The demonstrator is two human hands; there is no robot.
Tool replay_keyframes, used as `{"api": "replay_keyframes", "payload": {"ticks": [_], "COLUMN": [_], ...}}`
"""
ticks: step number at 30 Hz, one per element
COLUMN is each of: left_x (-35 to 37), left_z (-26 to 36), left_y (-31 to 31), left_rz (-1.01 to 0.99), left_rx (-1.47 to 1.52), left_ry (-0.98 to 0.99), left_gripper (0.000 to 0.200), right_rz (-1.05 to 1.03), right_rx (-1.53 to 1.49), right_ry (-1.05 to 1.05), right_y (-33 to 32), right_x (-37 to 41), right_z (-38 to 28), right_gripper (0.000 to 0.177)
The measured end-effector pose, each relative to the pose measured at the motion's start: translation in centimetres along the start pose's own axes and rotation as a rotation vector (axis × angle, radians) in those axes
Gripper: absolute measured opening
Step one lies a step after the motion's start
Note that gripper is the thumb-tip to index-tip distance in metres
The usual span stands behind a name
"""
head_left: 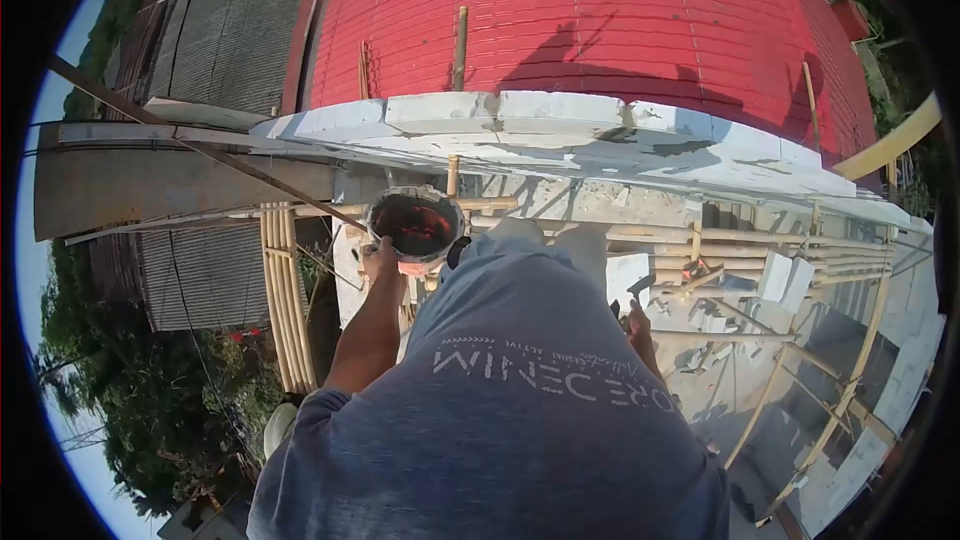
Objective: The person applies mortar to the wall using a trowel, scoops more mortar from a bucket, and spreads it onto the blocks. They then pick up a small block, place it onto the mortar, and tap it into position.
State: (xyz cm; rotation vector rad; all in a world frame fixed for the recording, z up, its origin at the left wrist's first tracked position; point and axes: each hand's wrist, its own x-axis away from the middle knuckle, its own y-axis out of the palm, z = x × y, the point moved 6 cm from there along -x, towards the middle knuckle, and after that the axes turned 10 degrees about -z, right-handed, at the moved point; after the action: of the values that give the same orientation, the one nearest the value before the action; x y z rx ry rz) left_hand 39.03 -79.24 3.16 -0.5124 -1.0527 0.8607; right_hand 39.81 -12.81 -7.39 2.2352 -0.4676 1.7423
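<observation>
My left hand (380,260) is closed on the rim of a round bucket (412,267). Grey mortar is smeared around the bucket's edge, and its inside looks dark with a red glow of light. On the other side of my body, my right hand (637,322) is wrapped around the handle of a small trowel (641,286), its grey blade pointing up and away. In front of me runs a wall of white blocks (560,112) with mortar patches in its joints. My grey shirt hides part of both arms.
Beyond the wall lies a red tiled roof (640,20). Bamboo poles (280,290) form scaffolding around me, with more bamboo rails (740,236) on the right. Broken white blocks (715,320) lie far below. A diagonal pole (240,172) crosses at the left.
</observation>
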Motion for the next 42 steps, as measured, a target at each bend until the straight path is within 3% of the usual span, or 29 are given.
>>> {"api": "replay_keyframes", "payload": {"ticks": [1,2,6,8,9,12,14,17,19,20,22,24,25,26,28,29,30,33,36,38,40,42], "left_x": [-1.6,-3.0,5.4,9.5,10.6,13.2,16.7,21.1,23.5,24.6,23.8,24.2,24.8,23.7,20.6,20.9,20.8,18.0,16.8,16.3,15.5,15.4], "left_z": [-3.6,-7.7,-9.8,-11.7,-13.0,-18.0,-18.3,-18.9,-19.1,-19.5,-23.3,-22.8,-19.9,-21.2,-23.8,-20.1,-18.2,-12.1,-5.4,-1.6,1.2,4.4], "left_y": [1.2,2.5,1.7,1.5,1.5,3.5,3.7,4.3,4.2,4.4,6.2,5.0,3.3,3.9,4.0,1.9,0.7,-2.9,-6.5,-8.7,-10.2,-11.3], "left_rz": [0.075,0.152,0.170,0.360,0.358,0.400,0.404,0.454,0.518,0.576,0.638,0.704,0.666,0.670,0.753,0.797,0.800,0.699,0.608,0.478,0.435,0.388], "left_rx": [0.134,0.258,0.449,0.529,0.434,0.535,0.467,0.629,0.662,0.682,0.665,0.700,0.792,0.795,0.685,0.782,0.782,1.027,1.138,1.132,1.122,1.114], "left_ry": [-0.012,-0.013,-0.193,-0.298,-0.388,-0.528,-0.582,-0.590,-0.626,-0.637,-0.672,-0.626,-0.591,-0.599,-0.471,-0.294,-0.291,0.034,0.252,0.362,0.442,0.518], "left_gripper": [0.049,0.053,0.053,0.054,0.058,0.063,0.067,0.075,0.075,0.076,0.074,0.073,0.071,0.071,0.064,0.041,0.041,0.014,0.007,0.007,0.007,0.007], "right_rz": [-0.067,-0.109,-0.145,-0.127,-0.127,-0.120,-0.092,-0.252,-0.380,-0.376,-0.164,-0.153,-0.233,-0.319,-0.366,-0.404,-0.440,-0.531,-0.683,-0.837,-0.893,-0.944], "right_rx": [0.150,0.045,0.313,0.512,0.613,0.884,0.966,1.180,1.419,1.440,1.546,1.691,1.877,2.049,2.004,1.935,1.860,1.756,1.665,1.612,1.470,1.635], "right_ry": [0.005,-0.027,-0.032,-0.065,-0.089,-0.171,-0.186,-0.272,-0.617,-0.612,-0.409,-0.336,-0.533,-0.737,-0.684,-0.537,-0.393,-0.450,-0.477,-0.637,-0.546,-1.082], "right_y": [-1.3,-1.0,-0.5,0.2,0.7,2.4,2.8,5.8,8.9,9.3,12.4,13.9,15.3,16.5,20.7,22.2,23.3,27.6,32.2,34.9,35.6,37.6], "right_x": [-2.0,-1.7,-2.2,-2.1,-2.0,-1.1,-0.4,-0.3,0.9,1.2,5.7,5.9,5.4,5.1,8.6,9.3,9.9,12.9,18.5,23.0,23.8,26.1], "right_z": [-1.4,-2.7,-10.1,-13.5,-15.2,-20.2,-23.2,-26.4,-27.8,-28.5,-28.8,-29.4,-29.9,-30.0,-28.7,-27.9,-27.2,-25.8,-23.6,-22.2,-21.5,-21.4], "right_gripper": [0.038,0.034,0.031,0.031,0.030,0.030,0.030,0.029,0.029,0.029,0.037,0.046,0.047,0.048,0.042,0.043,0.044,0.044,0.041,0.038,0.040,0.045]}}
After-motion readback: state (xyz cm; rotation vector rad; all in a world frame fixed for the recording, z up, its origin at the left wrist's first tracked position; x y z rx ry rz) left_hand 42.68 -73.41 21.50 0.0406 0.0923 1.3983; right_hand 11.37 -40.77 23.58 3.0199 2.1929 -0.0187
